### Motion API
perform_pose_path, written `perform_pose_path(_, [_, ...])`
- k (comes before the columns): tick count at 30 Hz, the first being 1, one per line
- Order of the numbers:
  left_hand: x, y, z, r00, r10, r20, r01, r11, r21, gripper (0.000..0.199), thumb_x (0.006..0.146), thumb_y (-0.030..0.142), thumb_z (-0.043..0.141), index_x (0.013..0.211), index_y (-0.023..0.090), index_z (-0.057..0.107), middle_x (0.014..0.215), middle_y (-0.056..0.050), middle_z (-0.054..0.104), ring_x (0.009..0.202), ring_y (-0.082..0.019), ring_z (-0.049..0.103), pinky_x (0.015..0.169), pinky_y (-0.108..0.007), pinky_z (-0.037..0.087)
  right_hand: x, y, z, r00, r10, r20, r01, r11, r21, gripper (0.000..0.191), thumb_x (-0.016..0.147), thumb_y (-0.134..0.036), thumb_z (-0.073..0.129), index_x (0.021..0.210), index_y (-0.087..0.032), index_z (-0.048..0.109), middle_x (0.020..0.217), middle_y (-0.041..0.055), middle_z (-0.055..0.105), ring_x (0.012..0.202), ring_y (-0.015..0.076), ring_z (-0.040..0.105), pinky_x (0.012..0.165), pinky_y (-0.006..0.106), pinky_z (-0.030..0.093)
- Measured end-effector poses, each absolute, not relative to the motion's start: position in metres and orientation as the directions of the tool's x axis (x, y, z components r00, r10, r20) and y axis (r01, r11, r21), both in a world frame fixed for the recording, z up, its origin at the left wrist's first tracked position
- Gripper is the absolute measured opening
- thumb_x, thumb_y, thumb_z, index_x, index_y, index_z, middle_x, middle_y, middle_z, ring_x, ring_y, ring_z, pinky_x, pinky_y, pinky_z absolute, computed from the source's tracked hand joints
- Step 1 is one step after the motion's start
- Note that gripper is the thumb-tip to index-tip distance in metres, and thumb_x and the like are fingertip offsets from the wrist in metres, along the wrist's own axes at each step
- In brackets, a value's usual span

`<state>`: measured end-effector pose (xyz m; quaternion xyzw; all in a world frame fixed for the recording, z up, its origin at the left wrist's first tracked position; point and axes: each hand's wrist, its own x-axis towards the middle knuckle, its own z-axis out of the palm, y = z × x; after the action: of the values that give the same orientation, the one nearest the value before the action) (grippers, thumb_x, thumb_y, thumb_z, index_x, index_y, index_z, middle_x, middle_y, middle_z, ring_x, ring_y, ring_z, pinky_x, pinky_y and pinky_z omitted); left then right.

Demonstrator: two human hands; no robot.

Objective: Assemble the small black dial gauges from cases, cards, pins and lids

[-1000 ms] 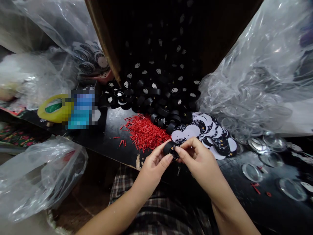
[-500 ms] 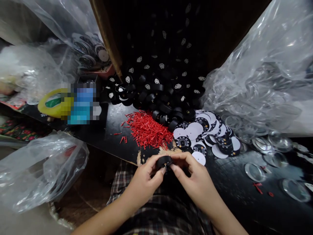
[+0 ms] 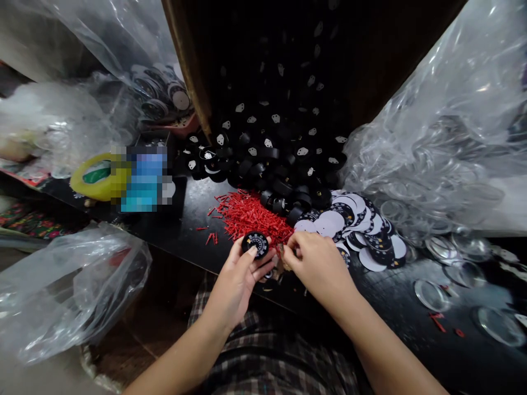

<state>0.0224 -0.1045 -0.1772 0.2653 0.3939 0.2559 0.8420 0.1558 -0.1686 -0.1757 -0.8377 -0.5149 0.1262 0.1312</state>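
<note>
Where the table (image 3: 195,200) stretches away to the left of the left hand (image 3: 235,277), a yellow ring-shaped roll (image 3: 99,191) sits beside a pixelated blue patch (image 3: 142,184), with a crumpled clear plastic bag (image 3: 78,296) hanging nearer the person, well apart from that hand. Beyond the roll, farther from the left hand, a reddish tray (image 3: 184,127) carries a heap of dial discs. The left hand itself pinches a round black gauge (image 3: 256,246) between thumb and fingers, its dial facing up and tilted toward the person, the thumb tip lying over the lower part of the white scale; an orange mark shows near the left of the dial. Just past the left hand's fingers spreads a pile of red pointers (image 3: 253,216), a few lying loose to its left, and farther beyond the hands a large heap of black round housings (image 3: 281,186) with pale tabs runs back into the dark. The right hand (image 3: 319,263) is at the near right edge of the red pile, well clear of the gauge; its fingers are curled with the tips gathered close, and I cannot tell whether anything is gripped between them. Right of that hand lie overlapping black and white dial discs (image 3: 376,241), then, farther right, clear round covers (image 3: 447,249), some red bits (image 3: 438,323) and a small red ring (image 3: 459,332), while a large clear plastic sheet (image 3: 436,148) bulges behind them.
</note>
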Motion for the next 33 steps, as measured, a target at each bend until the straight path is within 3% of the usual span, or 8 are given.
perform_pose_path(3, [0.023, -0.109, -0.175, 0.634, 0.511, -0.580, -0.159, 0.821, 0.549, 0.023, 0.088, 0.023, 0.058, 0.110, 0.019, 0.053, 0.116, -0.010, 0.067, 0.096, -0.024, 0.070, 0.086, -0.040, 0.054, 0.158, -0.184, -0.182, 0.464, 0.886, 0.009, 0.720, -0.371, -0.587, 0.014, 0.085, -0.023, 0.056, 0.071, -0.020, 0.055, 0.068, -0.0006, 0.061, 0.071, 0.0176, 0.056, 0.069, 0.031, 0.035])
perform_pose_path(6, [0.023, -0.110, -0.174, 0.666, 0.462, -0.586, -0.143, 0.850, 0.508, 0.020, 0.089, 0.024, 0.056, 0.108, 0.018, 0.055, 0.116, -0.010, 0.068, 0.096, -0.025, 0.070, 0.086, -0.041, 0.054, 0.161, -0.197, -0.185, 0.501, 0.863, 0.058, 0.668, -0.343, -0.660, 0.011, 0.084, -0.022, 0.055, 0.074, -0.020, 0.056, 0.070, -0.0005, 0.060, 0.071, 0.0170, 0.054, 0.069, 0.030, 0.035])
perform_pose_path(12, [0.017, -0.106, -0.177, 0.554, 0.658, -0.511, -0.210, 0.704, 0.678, 0.023, 0.087, 0.022, 0.061, 0.109, 0.018, 0.057, 0.110, -0.010, 0.071, 0.104, -0.023, 0.067, 0.095, -0.038, 0.050, 0.160, -0.198, -0.182, 0.452, 0.892, -0.022, 0.708, -0.374, -0.599, 0.012, 0.087, -0.022, 0.053, 0.076, -0.020, 0.058, 0.074, -0.0004, 0.062, 0.073, 0.0171, 0.055, 0.071, 0.031, 0.034])
perform_pose_path(18, [0.023, -0.107, -0.178, 0.592, 0.635, -0.496, -0.217, 0.718, 0.661, 0.025, 0.083, 0.023, 0.064, 0.107, 0.018, 0.060, 0.112, -0.008, 0.069, 0.110, -0.023, 0.063, 0.102, -0.041, 0.045, 0.147, -0.174, -0.179, 0.453, 0.889, -0.066, 0.858, -0.455, -0.238, 0.011, 0.087, -0.021, 0.053, 0.080, -0.017, 0.059, 0.081, 0.0060, 0.065, 0.081, 0.0243, 0.059, 0.070, 0.036, 0.031])
perform_pose_path(20, [0.023, -0.107, -0.177, 0.577, 0.661, -0.479, -0.228, 0.694, 0.683, 0.026, 0.083, 0.024, 0.065, 0.108, 0.019, 0.060, 0.114, -0.008, 0.069, 0.111, -0.023, 0.062, 0.103, -0.042, 0.044, 0.148, -0.174, -0.178, 0.449, 0.890, -0.086, 0.848, -0.454, -0.274, 0.014, 0.087, -0.020, 0.052, 0.074, -0.018, 0.057, 0.078, 0.0051, 0.065, 0.078, 0.0232, 0.059, 0.069, 0.035, 0.032])
perform_pose_path(25, [0.023, -0.113, -0.175, 0.622, 0.639, -0.452, -0.204, 0.690, 0.695, 0.028, 0.082, 0.028, 0.066, 0.108, 0.018, 0.062, 0.114, -0.008, 0.069, 0.114, -0.024, 0.060, 0.105, -0.040, 0.041, 0.151, -0.189, -0.178, 0.454, 0.891, 0.010, 0.736, -0.368, -0.569, 0.010, 0.083, -0.019, 0.056, 0.073, -0.020, 0.054, 0.070, -0.0006, 0.059, 0.071, 0.0180, 0.054, 0.069, 0.031, 0.034])
perform_pose_path(28, [0.027, -0.117, -0.176, 0.628, 0.639, -0.445, -0.205, 0.687, 0.697, 0.026, 0.084, 0.028, 0.064, 0.107, 0.017, 0.062, 0.113, -0.009, 0.069, 0.115, -0.024, 0.059, 0.104, -0.040, 0.041, 0.151, -0.197, -0.178, 0.435, 0.896, 0.090, 0.746, -0.303, -0.593, 0.002, 0.084, -0.021, 0.057, 0.084, -0.019, 0.056, 0.079, 0.0014, 0.060, 0.077, 0.0194, 0.054, 0.072, 0.032, 0.034])
perform_pose_path(33, [0.030, -0.120, -0.175, 0.621, 0.648, -0.440, -0.233, 0.689, 0.686, 0.023, 0.085, 0.026, 0.063, 0.106, 0.018, 0.063, 0.112, -0.008, 0.070, 0.114, -0.024, 0.060, 0.104, -0.041, 0.042, 0.155, -0.204, -0.177, 0.426, 0.894, 0.140, 0.772, -0.278, -0.572, 0.015, 0.092, -0.024, 0.052, 0.079, -0.019, 0.057, 0.075, 0.0012, 0.059, 0.073, 0.0182, 0.052, 0.071, 0.033, 0.033])
